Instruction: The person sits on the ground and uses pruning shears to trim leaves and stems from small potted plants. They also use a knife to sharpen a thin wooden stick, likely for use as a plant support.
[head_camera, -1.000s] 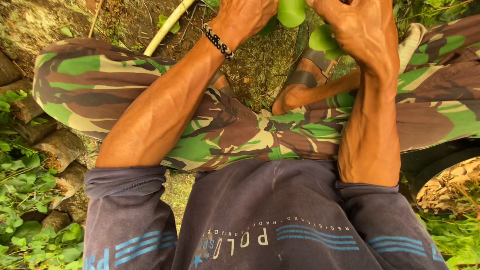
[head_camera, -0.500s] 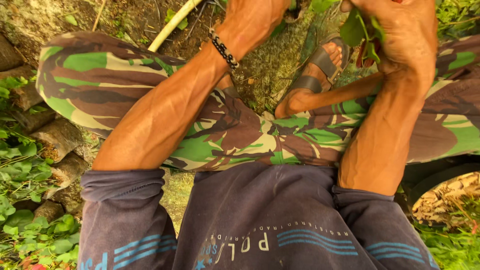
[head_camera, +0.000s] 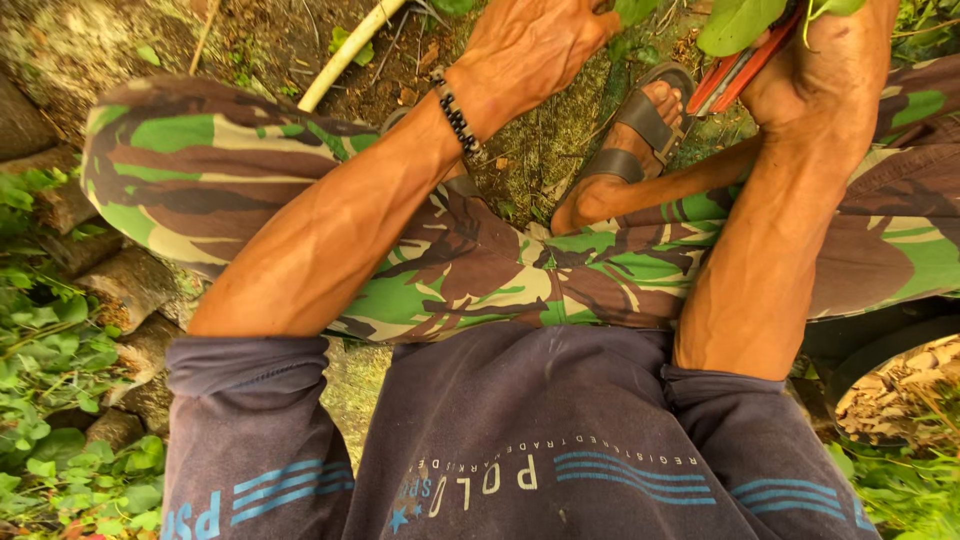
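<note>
We are gripping red-handled shears (head_camera: 735, 72) in our closed right hand (head_camera: 820, 80) just above the sandal (head_camera: 640, 125), our left hand (head_camera: 535, 45) pinching a leaf (head_camera: 632, 10) beside it, keeping fingers clear of the blades.

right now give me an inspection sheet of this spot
surface: bare soil with moss, seen between the knees
job's things: red-handled tool and green leaves in the right hand
clutter: pale stick lying on the soil
grippers: left hand closed near a leaf, what it grips is hidden; right hand closed on the tool
cables: nothing seen
surroundings: stones and low green plants on the left, a sandal on one foot
</note>
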